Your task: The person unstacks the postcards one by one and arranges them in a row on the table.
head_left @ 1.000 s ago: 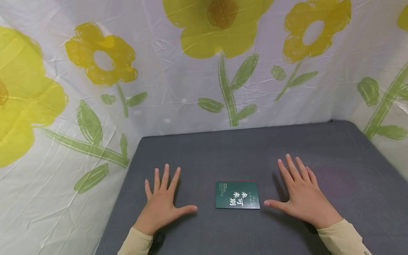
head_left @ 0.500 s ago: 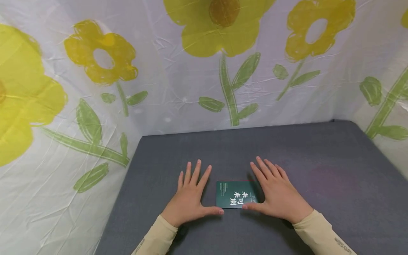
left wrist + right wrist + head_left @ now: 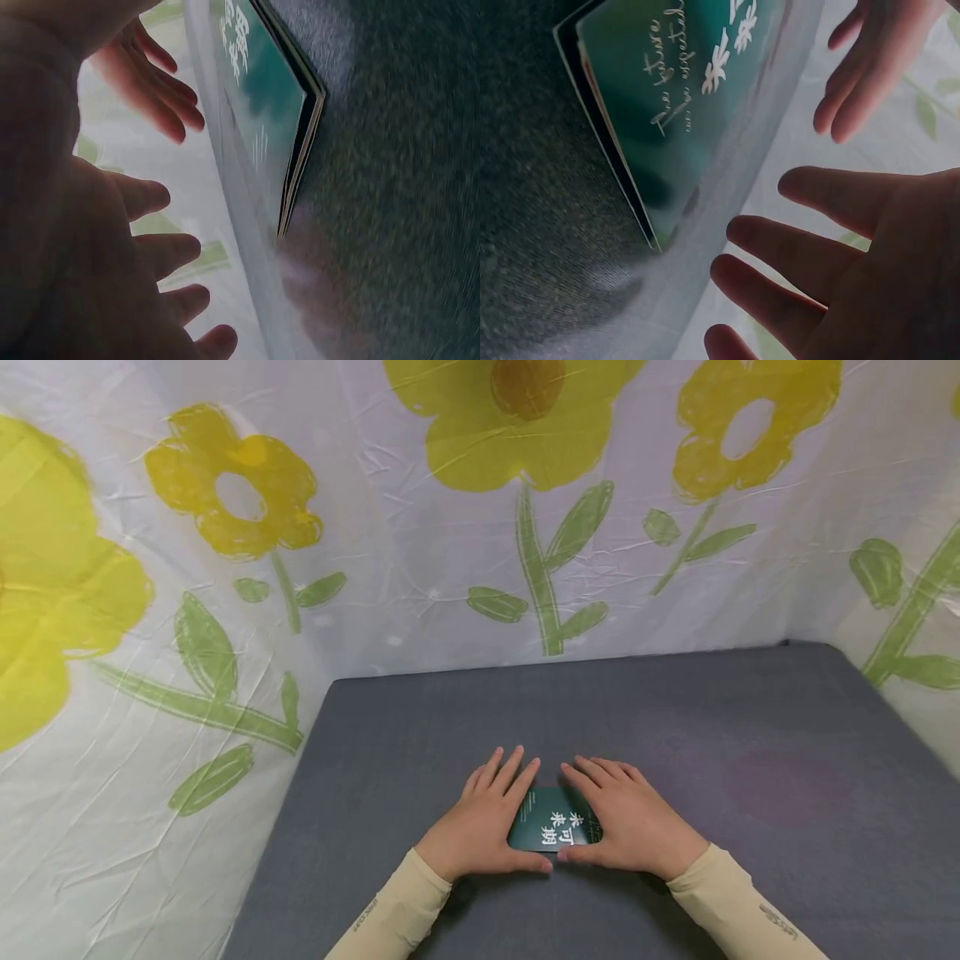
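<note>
A thin green booklet (image 3: 553,820) with white Chinese characters lies flat, and its layered edge shows in the left wrist view (image 3: 274,112). My left hand (image 3: 487,827) is spread over its left end, and my right hand (image 3: 633,820) overlaps its right end. Both thumbs point inward along the near edge, their tips close to each other. In the wrist views a gap shows between the fingers and the booklet's cover (image 3: 645,112); neither hand grips it.
The booklet lies on a dark grey table (image 3: 450,718) with a faint pinkish patch (image 3: 783,785) to the right. Behind and to both sides hangs a white cloth (image 3: 405,568) printed with yellow flowers.
Both hands have come inward from either side of the booklet until they overlap its ends. The booklet has stayed in place.
</note>
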Motion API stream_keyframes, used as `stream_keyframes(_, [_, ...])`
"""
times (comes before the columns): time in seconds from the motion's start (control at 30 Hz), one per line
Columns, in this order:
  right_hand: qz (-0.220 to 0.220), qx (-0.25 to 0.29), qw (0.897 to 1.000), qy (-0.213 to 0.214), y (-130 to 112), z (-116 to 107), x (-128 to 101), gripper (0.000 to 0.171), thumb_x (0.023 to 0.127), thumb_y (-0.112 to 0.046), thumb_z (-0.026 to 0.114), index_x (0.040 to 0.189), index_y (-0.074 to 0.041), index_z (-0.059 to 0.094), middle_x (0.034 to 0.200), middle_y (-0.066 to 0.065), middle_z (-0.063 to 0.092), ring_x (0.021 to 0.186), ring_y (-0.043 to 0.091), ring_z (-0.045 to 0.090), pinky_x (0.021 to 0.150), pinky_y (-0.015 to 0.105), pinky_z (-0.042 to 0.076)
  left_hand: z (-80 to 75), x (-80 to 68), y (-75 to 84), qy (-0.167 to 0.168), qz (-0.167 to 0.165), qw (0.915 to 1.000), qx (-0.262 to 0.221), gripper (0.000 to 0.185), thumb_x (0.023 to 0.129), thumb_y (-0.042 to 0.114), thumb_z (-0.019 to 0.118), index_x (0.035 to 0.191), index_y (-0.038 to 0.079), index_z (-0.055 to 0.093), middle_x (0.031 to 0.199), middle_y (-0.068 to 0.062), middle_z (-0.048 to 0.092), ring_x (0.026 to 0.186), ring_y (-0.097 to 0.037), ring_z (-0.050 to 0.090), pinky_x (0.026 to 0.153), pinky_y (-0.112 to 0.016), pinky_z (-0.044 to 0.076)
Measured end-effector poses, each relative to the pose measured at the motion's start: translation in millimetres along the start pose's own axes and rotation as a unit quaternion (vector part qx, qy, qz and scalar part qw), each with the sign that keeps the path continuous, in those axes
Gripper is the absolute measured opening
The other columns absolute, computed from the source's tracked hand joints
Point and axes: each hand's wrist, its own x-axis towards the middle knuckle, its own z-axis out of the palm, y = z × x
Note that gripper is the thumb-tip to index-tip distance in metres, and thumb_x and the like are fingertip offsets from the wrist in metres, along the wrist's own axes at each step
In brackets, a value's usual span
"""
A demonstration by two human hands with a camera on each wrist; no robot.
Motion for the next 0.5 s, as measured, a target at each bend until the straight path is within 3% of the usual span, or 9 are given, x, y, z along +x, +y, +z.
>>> stream_keyframes(0.33, [-0.007,0.025,1.000,-0.016,0.3,4.2,1.1,0.103,0.079,-0.066,0.088,0.159,-0.011,0.054,0.156,0.012,0.060,0.143,0.037,0.057,0.117,0.065,0.045,5.9,5.7,-4.5,-0.036,-0.003,0.9993,-0.003,0.119,0.087,0.072,0.078,0.175,0.017,0.020,0.180,-0.008,0.026,0.168,-0.036,0.023,0.131,-0.061,0.031])
stream_keyframes(0.5, [-0.005,0.038,0.999,-0.025,-0.9,5.3,2.1,0.096,0.078,-0.053,0.093,0.157,-0.011,0.056,0.151,0.010,0.063,0.138,0.034,0.060,0.114,0.064,0.048,9.3,6.5,-6.0,-0.036,0.006,0.9993,0.011,0.110,0.089,0.067,0.079,0.172,0.015,0.029,0.177,-0.005,0.035,0.164,-0.031,0.033,0.131,-0.056,0.033])
